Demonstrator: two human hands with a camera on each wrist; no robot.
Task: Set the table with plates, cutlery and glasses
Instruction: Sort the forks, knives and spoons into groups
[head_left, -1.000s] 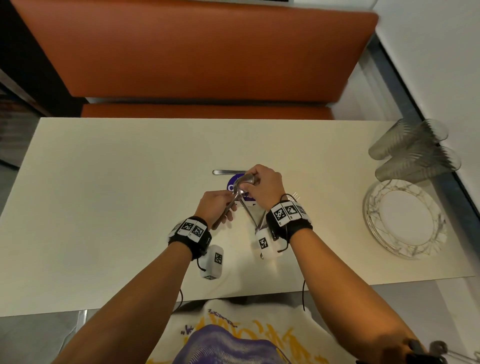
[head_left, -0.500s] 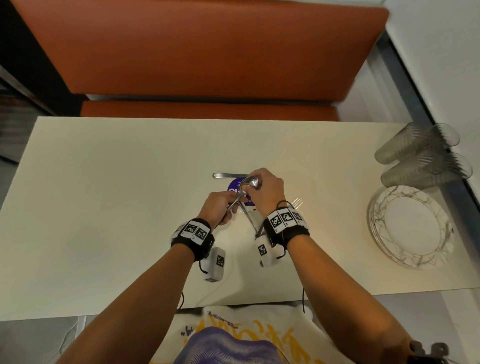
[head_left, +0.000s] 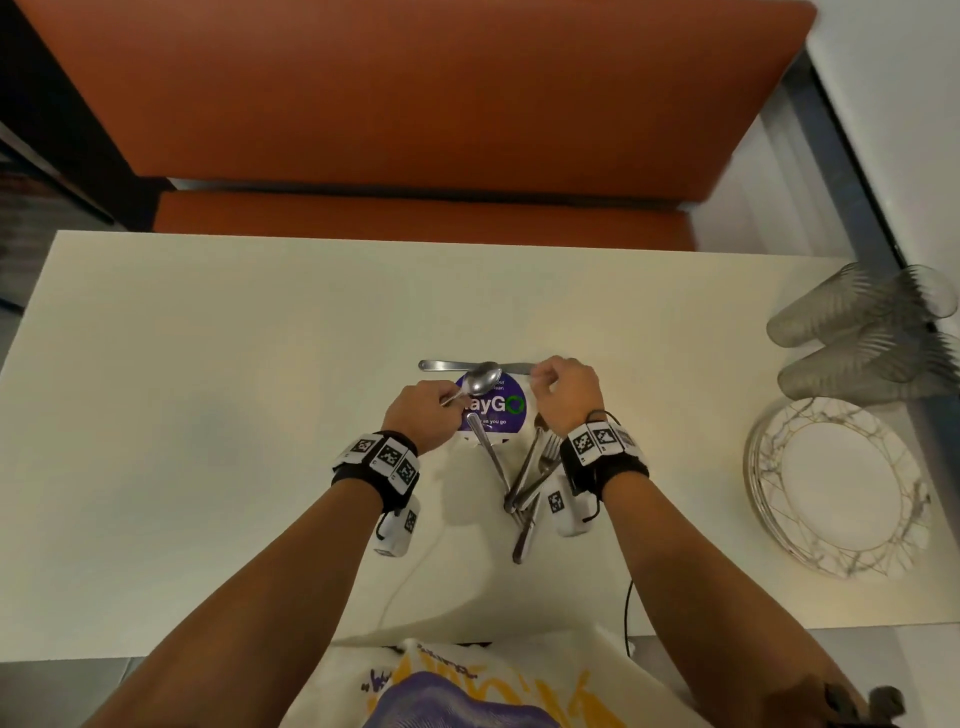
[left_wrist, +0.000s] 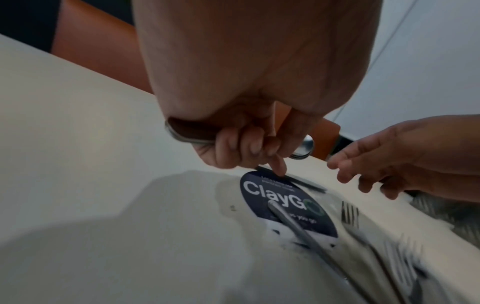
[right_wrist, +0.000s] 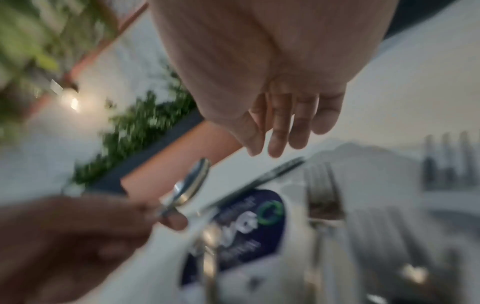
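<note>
My left hand (head_left: 441, 402) grips a metal spoon (head_left: 483, 378) by its handle, with the bowl held over a round purple sticker (head_left: 501, 413) at mid table. The left wrist view shows those fingers (left_wrist: 249, 148) curled round the handle. My right hand (head_left: 545, 379) hovers just right of the spoon, its fingers (right_wrist: 276, 142) relaxed and holding nothing. A knife (head_left: 441, 365) lies flat just beyond the sticker. A loose pile of cutlery (head_left: 519, 483), forks among it, lies on the table under my right wrist. A stack of plates (head_left: 836, 488) and several glasses (head_left: 857, 332) are at the right edge.
The cream table (head_left: 208, 415) runs wide to the left. An orange bench (head_left: 415, 104) stands beyond its far edge. A wall borders the right side behind the glasses. Cables hang over the near edge by my body.
My right hand has let go of the spoon and drawn away to the right. The left hand now holds the spoon alone and has shifted slightly left.
</note>
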